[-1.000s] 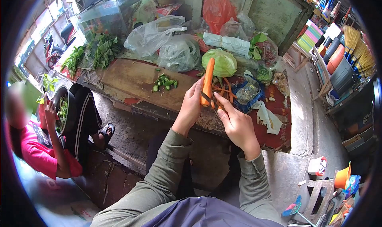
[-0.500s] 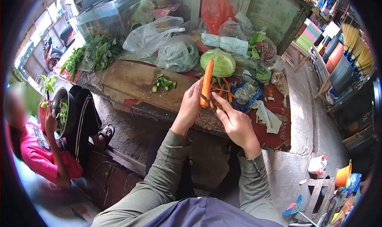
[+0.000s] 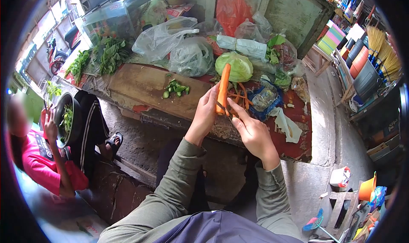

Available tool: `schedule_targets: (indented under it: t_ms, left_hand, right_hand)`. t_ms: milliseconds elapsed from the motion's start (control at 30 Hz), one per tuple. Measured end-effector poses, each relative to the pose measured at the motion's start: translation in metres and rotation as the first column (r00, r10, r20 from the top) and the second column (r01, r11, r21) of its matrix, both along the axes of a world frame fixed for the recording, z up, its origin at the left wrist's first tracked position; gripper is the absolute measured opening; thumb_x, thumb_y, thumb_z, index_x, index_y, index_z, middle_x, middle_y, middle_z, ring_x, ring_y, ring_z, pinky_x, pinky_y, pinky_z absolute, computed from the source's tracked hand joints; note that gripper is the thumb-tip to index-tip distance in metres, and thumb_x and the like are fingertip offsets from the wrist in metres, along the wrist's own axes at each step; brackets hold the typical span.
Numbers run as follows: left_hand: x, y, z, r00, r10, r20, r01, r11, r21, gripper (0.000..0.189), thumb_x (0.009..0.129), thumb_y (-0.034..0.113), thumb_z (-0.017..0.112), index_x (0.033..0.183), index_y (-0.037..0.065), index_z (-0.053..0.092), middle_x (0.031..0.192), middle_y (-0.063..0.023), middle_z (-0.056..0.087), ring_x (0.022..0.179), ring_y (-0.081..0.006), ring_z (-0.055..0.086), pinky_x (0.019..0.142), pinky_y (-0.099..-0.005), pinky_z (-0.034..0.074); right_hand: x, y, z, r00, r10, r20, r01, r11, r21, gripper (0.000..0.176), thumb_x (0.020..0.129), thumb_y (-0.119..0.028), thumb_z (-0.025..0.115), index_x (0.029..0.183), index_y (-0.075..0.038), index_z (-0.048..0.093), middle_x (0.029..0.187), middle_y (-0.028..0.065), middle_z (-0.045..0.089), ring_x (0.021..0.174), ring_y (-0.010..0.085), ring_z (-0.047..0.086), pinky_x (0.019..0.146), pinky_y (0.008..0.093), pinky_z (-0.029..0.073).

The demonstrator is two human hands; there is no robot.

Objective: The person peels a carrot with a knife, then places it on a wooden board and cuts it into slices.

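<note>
A peeled-looking orange carrot [image 3: 224, 84] points up and away over the table edge. My left hand [image 3: 204, 115] is closed around its lower left side. In my right hand [image 3: 254, 137] is a dark, thin peeler [image 3: 223, 107], lying across the carrot's lower end; the fingers cover most of it. Carrot peelings [image 3: 242, 98] lie on the table just beyond my right hand. Behind the carrot's tip sits a pale green cabbage [image 3: 239, 68]. Chopped green pieces [image 3: 175, 89] rest on a wooden board [image 3: 140, 83] to the left.
Plastic bags [image 3: 191, 57] and leafy greens [image 3: 113, 55] line the table's back. A blue wrapper [image 3: 260, 102] and a white scrap [image 3: 287, 126] lie at right. On my left, a seated person [image 3: 51, 162] holds leaves over a dark bowl [image 3: 75, 123]. Brooms [image 3: 377, 43] stand at far right.
The peeler has shifted only slightly on the carrot, and both hands remain in nearly the same place. At left, the person's raised hand and leaves have moved a little.
</note>
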State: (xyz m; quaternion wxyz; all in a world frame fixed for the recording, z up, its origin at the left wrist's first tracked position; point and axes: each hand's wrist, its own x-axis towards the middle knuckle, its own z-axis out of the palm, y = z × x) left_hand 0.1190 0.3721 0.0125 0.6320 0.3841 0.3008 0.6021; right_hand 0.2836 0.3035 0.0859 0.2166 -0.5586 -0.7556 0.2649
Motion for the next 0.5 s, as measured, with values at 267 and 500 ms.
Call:
schedule_targets:
  t_ms: [267,500]
  left_hand:
    - [0.005,-0.003,0.004,0.999,0.006,0.04,-0.004,0.999,-0.032,0.05,0.112,0.036,0.043,0.146,0.0,0.05,0.113,-0.0036,0.065,0.098,-0.008,0.062,0.082,-0.024,0.052]
    - [0.004,-0.003,0.002,0.99,-0.109,0.089,0.117,0.989,-0.086,0.043,0.112,0.034,0.043,0.136,0.001,0.055,0.105,-0.0031,0.063,0.089,-0.0087,0.062,0.076,-0.0267,0.054]
  right_hand:
    - [-0.003,0.004,-0.013,1.0,0.01,0.003,-0.01,0.974,0.226,0.05,0.106,-0.032,0.049,0.155,-0.033,0.041,0.105,0.0165,0.073,0.081,0.0389,0.071,0.068,0.0469,0.055]
    - [-0.004,0.012,-0.025,0.999,-0.035,0.013,0.029,0.944,0.329,0.049,0.106,-0.03,0.05,0.154,-0.033,0.043,0.109,0.0121,0.073,0.081,0.0364,0.071,0.066,0.045,0.056]
